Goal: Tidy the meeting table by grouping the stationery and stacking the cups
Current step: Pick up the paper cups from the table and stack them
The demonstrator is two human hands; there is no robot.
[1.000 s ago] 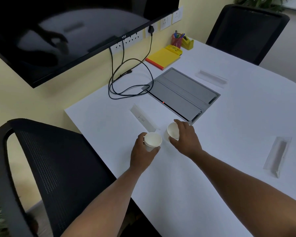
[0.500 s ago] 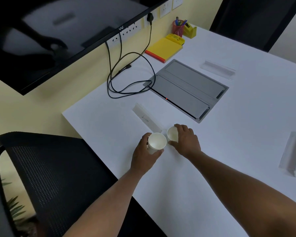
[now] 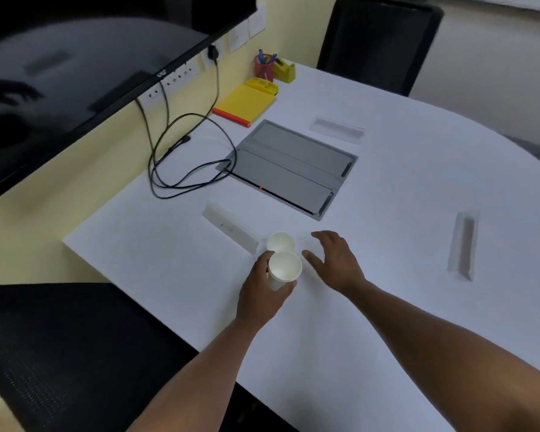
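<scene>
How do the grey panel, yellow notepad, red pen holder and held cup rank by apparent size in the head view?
1. grey panel
2. yellow notepad
3. Unsure: held cup in the left hand and red pen holder look similar; the cup is nearer.

Left hand point(image 3: 264, 291) is holding one paper cup point(image 3: 283, 269) beside another cup point(image 3: 280, 242) on the desk point(image 3: 387, 275), right hand point(image 3: 334, 260) hovering spread.

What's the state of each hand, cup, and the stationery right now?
left hand: grip closed around near cup
near cup: held, upright, empty
far cup: standing on table, upright, untouched
right hand: open, empty, beside the cups
pen holder: upright, pens inside
yellow notepad: closed, lying flat
table power box: lids shut, cable plugged in
</scene>
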